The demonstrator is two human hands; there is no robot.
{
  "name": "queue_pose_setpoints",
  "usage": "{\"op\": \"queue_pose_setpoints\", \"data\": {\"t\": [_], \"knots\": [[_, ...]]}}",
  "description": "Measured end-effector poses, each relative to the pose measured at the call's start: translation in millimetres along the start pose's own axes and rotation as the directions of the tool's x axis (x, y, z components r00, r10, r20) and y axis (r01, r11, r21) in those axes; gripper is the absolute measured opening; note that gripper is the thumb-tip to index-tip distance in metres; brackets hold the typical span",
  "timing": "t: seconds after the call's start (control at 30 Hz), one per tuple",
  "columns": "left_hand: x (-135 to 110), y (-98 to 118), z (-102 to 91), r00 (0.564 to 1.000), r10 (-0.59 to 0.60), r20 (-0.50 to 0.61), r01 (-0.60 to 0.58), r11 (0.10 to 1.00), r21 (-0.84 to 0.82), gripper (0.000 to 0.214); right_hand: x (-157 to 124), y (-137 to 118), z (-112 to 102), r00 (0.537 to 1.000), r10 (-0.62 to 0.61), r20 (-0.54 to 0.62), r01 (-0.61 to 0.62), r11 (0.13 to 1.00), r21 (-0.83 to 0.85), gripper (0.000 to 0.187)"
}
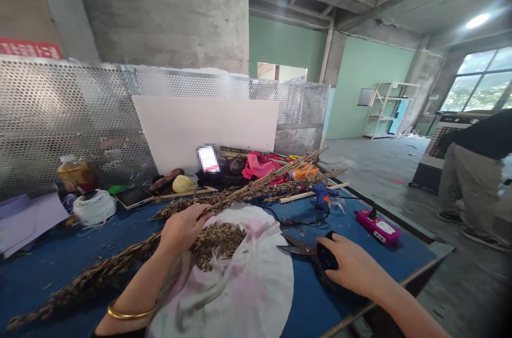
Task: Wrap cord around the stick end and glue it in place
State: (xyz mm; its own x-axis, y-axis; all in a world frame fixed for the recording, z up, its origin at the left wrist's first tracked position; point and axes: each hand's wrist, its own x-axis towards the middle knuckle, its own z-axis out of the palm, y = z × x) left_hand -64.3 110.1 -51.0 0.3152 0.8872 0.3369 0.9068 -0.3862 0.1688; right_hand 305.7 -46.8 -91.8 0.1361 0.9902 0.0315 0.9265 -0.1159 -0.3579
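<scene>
My right hand [350,263] grips a pair of black-handled scissors [302,249] at the right edge of a round, stained white cloth [264,274]. The blades point left and stand a little apart. My left hand [186,228], with a gold bangle on its wrist, is closed around a dried plant stalk [108,268]. Its seedy head reaches to the lower left, and thin stems run up to the right. Beside that hand, a heap of loose brown seed heads and husks [218,242] lies on the cloth. My left fingertips are partly hidden.
More dried stalks [280,188] cross the blue table [304,300]. A blue glue gun [320,196] and a magenta power strip [378,227] are at the right. White twine [94,207], a bottle [76,172] and a lit phone [208,159] stand behind. A person [472,167] is at far right.
</scene>
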Motion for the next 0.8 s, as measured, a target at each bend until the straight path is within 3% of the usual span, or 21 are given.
{"op": "queue_pose_setpoints", "data": {"t": [0.07, 0.1, 0.17, 0.27, 0.4, 0.53, 0.67, 0.8], "knots": [[-0.3, 1.6, -0.7, 1.0, -0.013, 0.017, 0.014, 1.0, -0.024, 0.042, 7.6, -3.5, -13.1, 1.0, -0.019, 0.008, 0.016, 0.969, 0.247, 0.057], [-0.4, 2.2, -1.0, 0.999, -0.022, 0.023, 0.022, 0.999, -0.033, 0.043, 15.9, -7.2, -19.8, 1.0, -0.011, -0.006, 0.012, 0.909, 0.417, 0.053], [-0.3, 2.7, -1.4, 0.999, -0.033, 0.035, 0.034, 0.998, -0.049, 0.043, 42.4, -17.7, -30.5, 0.998, 0.046, -0.046, 0.002, 0.687, 0.727, 0.043], [0.0, 1.8, -0.8, 0.999, -0.02, 0.037, 0.022, 0.998, -0.067, 0.041, 99.4, -35.8, -35.3, 0.976, 0.192, -0.108, 0.004, 0.473, 0.881, 0.038], [0.3, -2.6, 2.8, 1.0, 0.004, 0.02, -0.003, 0.996, -0.089, 0.04, 164.4, -51.6, -26.6, 0.937, 0.346, -0.054, 0.0, 0.155, 0.988, 0.033], [-0.2, -6.3, 5.4, 0.999, 0.004, 0.039, -0.001, 0.996, -0.093, 0.042, 186.4, -55.0, -13.8, 0.929, 0.371, 0.0, 0.027, -0.069, 0.997, 0.032], [-0.8, -4.6, 4.3, 0.997, -0.013, 0.071, 0.02, 0.995, -0.096, 0.042, 187.9, -49.2, -4.4, 0.925, 0.378, 0.019, 0.051, -0.175, 0.983, 0.033], [0.2, -0.8, 1.9, 0.992, -0.048, 0.113, 0.057, 0.995, -0.081, 0.043, 189.9, -40.3, -0.3, 0.923, 0.384, 0.006, 0.079, -0.205, 0.976, 0.034]]}}
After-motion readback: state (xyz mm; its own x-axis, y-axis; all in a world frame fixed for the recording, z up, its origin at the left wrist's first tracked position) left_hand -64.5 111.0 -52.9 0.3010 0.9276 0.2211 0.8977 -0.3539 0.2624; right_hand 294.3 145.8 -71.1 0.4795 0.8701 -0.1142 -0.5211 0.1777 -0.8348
